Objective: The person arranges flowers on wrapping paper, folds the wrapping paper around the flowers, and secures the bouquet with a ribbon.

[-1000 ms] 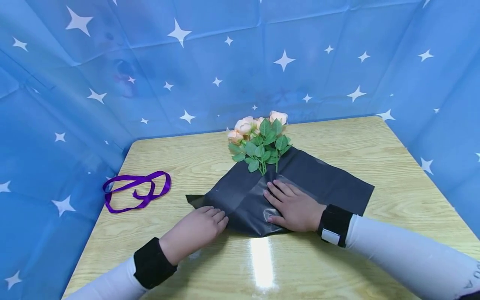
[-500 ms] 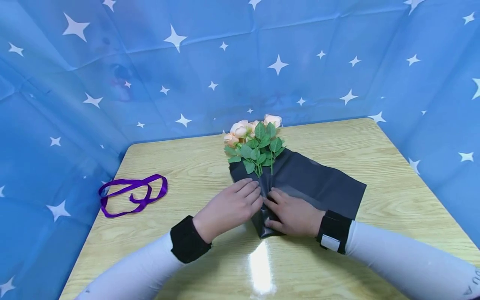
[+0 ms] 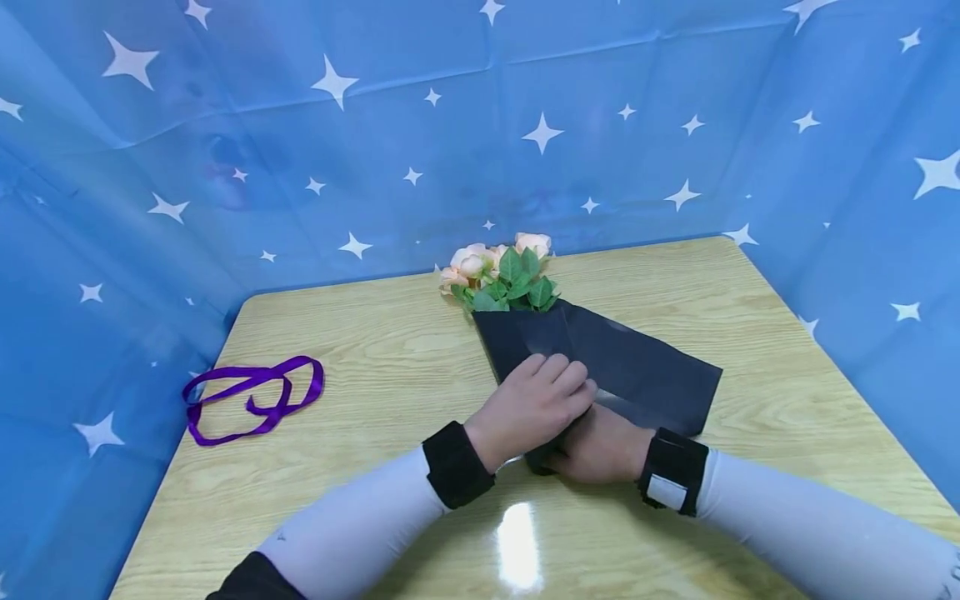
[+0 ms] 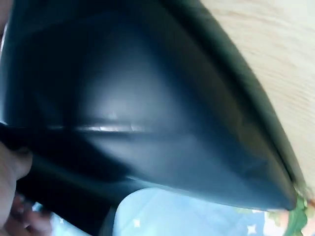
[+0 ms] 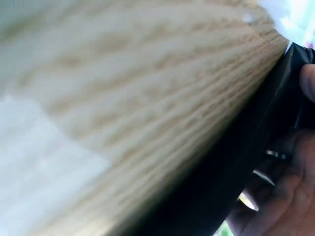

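Pale peach roses [image 3: 471, 262] with green leaves lie at the back of a black sheet of wrapping paper [image 3: 645, 358]. The paper's left side is folded over, hiding the stems. My left hand [image 3: 536, 408] grips the folded edge, its fingers curled over the paper; the left wrist view shows its thumb and fingers at the margin of the wrapping paper [image 4: 147, 98]. Just below it, my right hand [image 3: 606, 446] holds the gathered lower part, its fingertips hidden in the head view. In the right wrist view, curled fingers [image 5: 280, 196] lie against the dark paper.
A loose purple ribbon [image 3: 262, 392] lies looped on the left of the wood-grain table [image 3: 375, 350]. A blue curtain with white stars [image 3: 420, 100] stands behind and along the sides. The paper's right side spreads flat towards the right.
My left hand has moved right and up from the left corner, bringing the paper's left side over the stems. The right hand has stayed near the lower middle and is now partly covered.
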Motion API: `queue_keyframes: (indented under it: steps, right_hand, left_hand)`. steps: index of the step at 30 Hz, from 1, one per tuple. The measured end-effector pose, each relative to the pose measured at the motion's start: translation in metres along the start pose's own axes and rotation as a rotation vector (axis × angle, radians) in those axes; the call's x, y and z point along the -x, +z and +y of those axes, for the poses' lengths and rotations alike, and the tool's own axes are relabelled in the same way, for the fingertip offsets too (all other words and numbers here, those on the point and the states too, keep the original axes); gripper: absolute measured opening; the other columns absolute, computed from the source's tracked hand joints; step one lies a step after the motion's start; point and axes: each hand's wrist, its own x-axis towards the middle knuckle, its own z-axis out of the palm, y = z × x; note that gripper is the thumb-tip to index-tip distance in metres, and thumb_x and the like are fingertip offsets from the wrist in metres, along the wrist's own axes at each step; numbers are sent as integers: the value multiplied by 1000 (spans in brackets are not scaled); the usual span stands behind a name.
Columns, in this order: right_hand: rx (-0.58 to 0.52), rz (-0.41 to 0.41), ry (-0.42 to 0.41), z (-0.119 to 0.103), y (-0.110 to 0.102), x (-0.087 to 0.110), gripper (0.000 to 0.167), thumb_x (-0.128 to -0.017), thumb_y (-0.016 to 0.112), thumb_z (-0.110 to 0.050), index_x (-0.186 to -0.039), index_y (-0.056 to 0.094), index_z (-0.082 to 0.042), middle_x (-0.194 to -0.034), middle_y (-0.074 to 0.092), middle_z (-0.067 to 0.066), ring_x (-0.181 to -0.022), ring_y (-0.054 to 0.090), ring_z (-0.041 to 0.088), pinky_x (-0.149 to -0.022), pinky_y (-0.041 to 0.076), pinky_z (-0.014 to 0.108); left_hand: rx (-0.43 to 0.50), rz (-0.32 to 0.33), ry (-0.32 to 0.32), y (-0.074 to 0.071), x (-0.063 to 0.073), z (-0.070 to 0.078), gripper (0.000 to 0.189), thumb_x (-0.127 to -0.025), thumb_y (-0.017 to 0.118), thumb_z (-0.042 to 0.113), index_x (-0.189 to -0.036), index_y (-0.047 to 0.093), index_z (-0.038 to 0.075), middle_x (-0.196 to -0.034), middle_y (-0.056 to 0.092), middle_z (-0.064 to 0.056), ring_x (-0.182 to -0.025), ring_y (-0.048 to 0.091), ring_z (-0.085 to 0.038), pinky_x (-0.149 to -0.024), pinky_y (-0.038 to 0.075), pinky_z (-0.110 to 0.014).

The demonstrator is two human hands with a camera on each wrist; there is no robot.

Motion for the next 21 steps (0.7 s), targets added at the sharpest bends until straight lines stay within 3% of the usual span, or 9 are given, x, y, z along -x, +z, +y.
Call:
queue_keyframes:
  steps: [5,8,11,14,18,21]
  right_hand:
    - [11,-26,-28,4,-2,7,33,-100,65,-45,-113,74,-16,-105,74,-5,-91,67,8,-84,54,30]
    - [6,-69,-34,6,-3,10,38,-101,64,-44,-123,71,-14,-118,73,0,-100,68,12,-91,55,34]
    - [-13,-117,-27,7,-2,12,39,-102,62,-44,-125,71,-14,-122,73,2,-104,68,14,-95,55,38]
    - [-39,-152,-2,8,-3,14,42,-103,60,-47,-128,70,-15,-123,73,3,-109,68,16,-100,54,41]
    - [-60,-201,58,10,-6,18,53,-101,61,-52,-139,64,-14,-138,67,5,-126,62,21,-111,47,47]
    - [-35,-225,69,10,-8,21,61,-101,61,-54,-143,60,-10,-147,62,9,-139,53,28,-118,39,55]
  left_hand:
    - [165,-98,-47,13,-13,12,25,-109,51,10,-118,70,22,-105,55,0,-78,51,-12,-58,50,-19]
    - [309,-185,-90,25,-19,15,27,-109,50,10,-126,67,22,-113,55,-2,-84,57,-12,-57,54,-23]
    - [494,-256,-152,35,-20,15,32,-109,51,11,-135,65,24,-127,55,-4,-99,64,-13,-67,59,-25]
    - [649,-255,-193,42,-21,12,33,-110,52,13,-139,65,22,-139,56,-6,-116,66,-14,-86,60,-23]
    - [771,-235,-198,47,-23,7,32,-110,53,14,-138,67,18,-143,55,-9,-125,64,-16,-102,54,-21]
    - [847,-255,-196,52,-24,4,31,-111,51,14,-137,68,18,-142,54,-8,-124,64,-15,-105,51,-20]
